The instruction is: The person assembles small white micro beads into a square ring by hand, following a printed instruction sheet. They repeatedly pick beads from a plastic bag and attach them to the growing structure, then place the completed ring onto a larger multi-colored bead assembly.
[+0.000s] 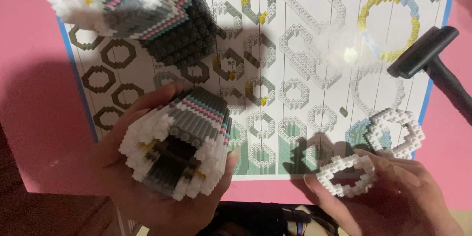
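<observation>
Two bare hands in dim light, left hand (162,201) with no ring, glove or visible sleeve, right hand (393,196) likewise ungloved, no watch or bracelet, wrists cut off by the frame

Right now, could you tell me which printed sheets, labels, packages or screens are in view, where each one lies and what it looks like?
Instruction sheet: one large white rectangular page with a blue edge, flat on the pink table, printed with rows of brick-ring diagrams in olive, grey, white and yellow.
Packages, labels, screens: none visible.
</observation>
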